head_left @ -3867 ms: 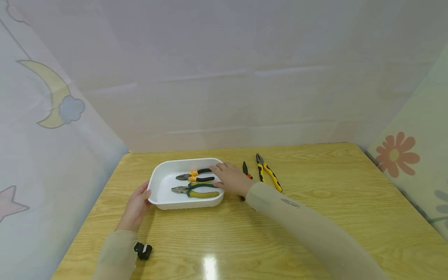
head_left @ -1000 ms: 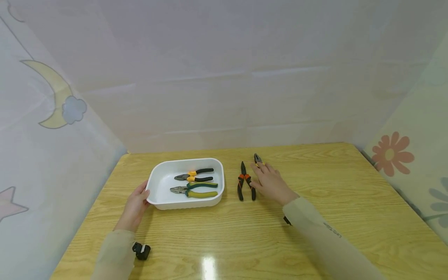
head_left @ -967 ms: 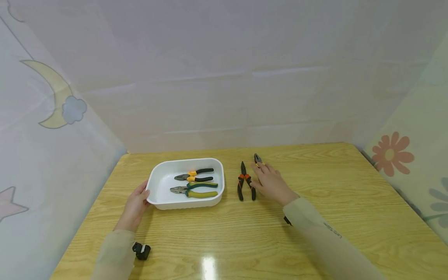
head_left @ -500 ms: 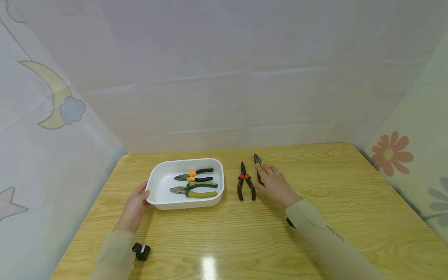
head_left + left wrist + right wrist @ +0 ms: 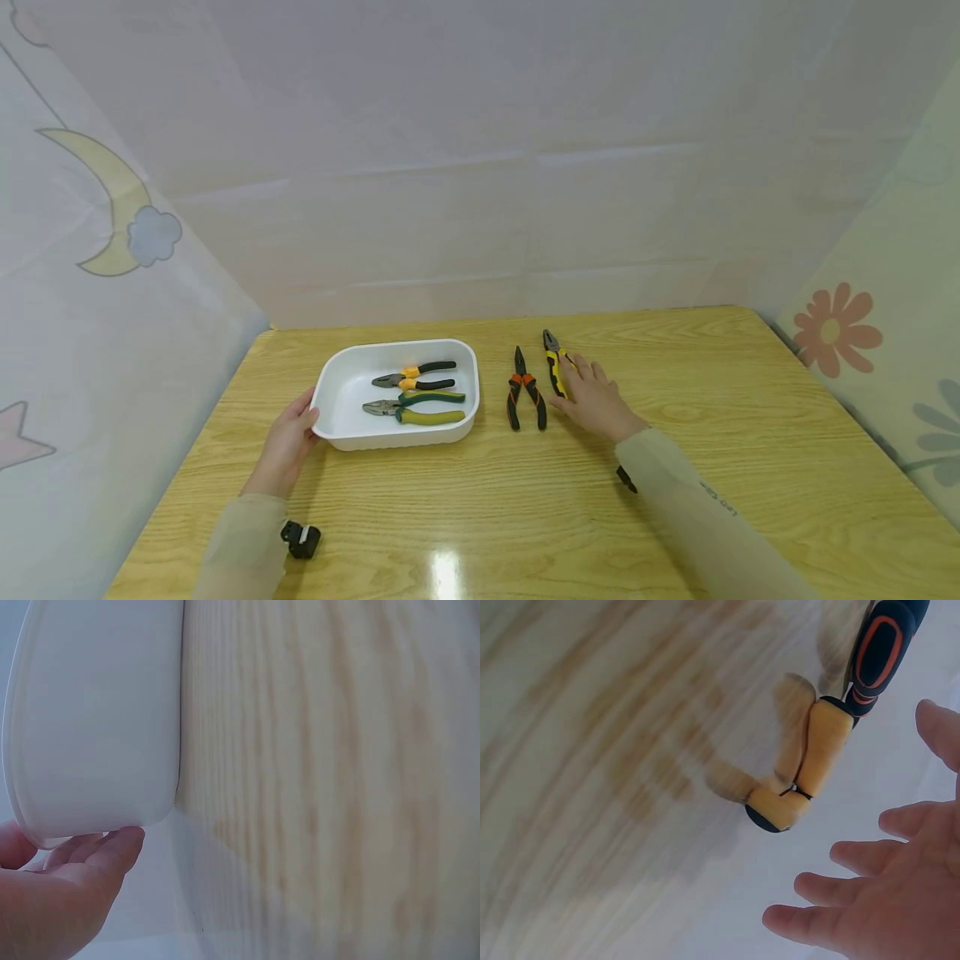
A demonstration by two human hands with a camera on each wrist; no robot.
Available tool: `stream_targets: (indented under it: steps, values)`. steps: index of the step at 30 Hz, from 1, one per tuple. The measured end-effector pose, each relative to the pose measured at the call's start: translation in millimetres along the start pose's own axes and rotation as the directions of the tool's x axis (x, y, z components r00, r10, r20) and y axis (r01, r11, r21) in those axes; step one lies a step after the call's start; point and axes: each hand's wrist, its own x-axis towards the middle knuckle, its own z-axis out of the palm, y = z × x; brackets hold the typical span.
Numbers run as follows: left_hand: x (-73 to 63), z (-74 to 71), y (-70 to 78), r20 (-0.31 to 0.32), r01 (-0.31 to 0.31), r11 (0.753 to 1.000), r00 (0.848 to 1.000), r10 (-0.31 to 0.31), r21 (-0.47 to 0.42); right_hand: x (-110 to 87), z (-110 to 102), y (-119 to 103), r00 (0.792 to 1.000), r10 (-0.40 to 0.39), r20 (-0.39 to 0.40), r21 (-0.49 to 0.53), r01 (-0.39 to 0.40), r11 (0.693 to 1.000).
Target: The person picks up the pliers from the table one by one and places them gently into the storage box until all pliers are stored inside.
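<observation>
In the head view a white tray point(image 5: 394, 437) stands on the table, with my left hand point(image 5: 287, 442) pinching its left end, thumb over the rim. The left wrist view has the fingers of that hand point(image 5: 67, 889) against the tray's outer wall point(image 5: 97, 712). Inside lie pliers with orange-and-black handles point(image 5: 408, 383) and pliers with green handles point(image 5: 431, 417). My right hand point(image 5: 596, 404), fingers spread, is over the handles of yellow-and-black pliers point(image 5: 553, 362), partly hiding them. In the right wrist view its fingers point(image 5: 855, 892) look apart from the yellow handles point(image 5: 823, 746).
Long-nose pliers with black-and-orange handles point(image 5: 527, 400) lie between the tray and my right hand. Behind the wooden table point(image 5: 510, 517) hangs a pale cloth backdrop point(image 5: 480, 208). Small black devices sit at both wrists, the left one point(image 5: 302, 540) beside the sleeve.
My right hand has gone from the tray's right end to the yellow-and-black pliers, then drawn back slightly, uncovering more of them. The left hand keeps its hold on the tray.
</observation>
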Motion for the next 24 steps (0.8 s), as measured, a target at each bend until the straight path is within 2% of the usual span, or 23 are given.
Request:
stream_targets:
  steps: [7,14,20,24]
  values:
    - [-1.4,-0.6,-0.1,0.006,-0.004,1.000,1.000,0.004,0.005,7.5,2.2,4.0,0.997,0.038,0.065,0.019,-0.039,0.999]
    - [-0.4,-0.8,0.1,0.004,-0.004,1.000,1.000,0.004,0.014,15.1,2.6,8.3,0.984,0.064,0.164,-0.001,-0.065,0.998]
    - [0.1,-0.2,0.5,0.002,0.003,1.000,1.000,-0.003,0.009,17.8,2.4,9.1,0.977,0.081,0.197,-0.028,-0.077,0.997]
    - [-0.1,-0.7,0.2,0.010,0.000,1.000,1.000,0.000,0.008,19.3,4.4,8.4,0.973,0.089,0.213,-0.011,-0.089,0.996]
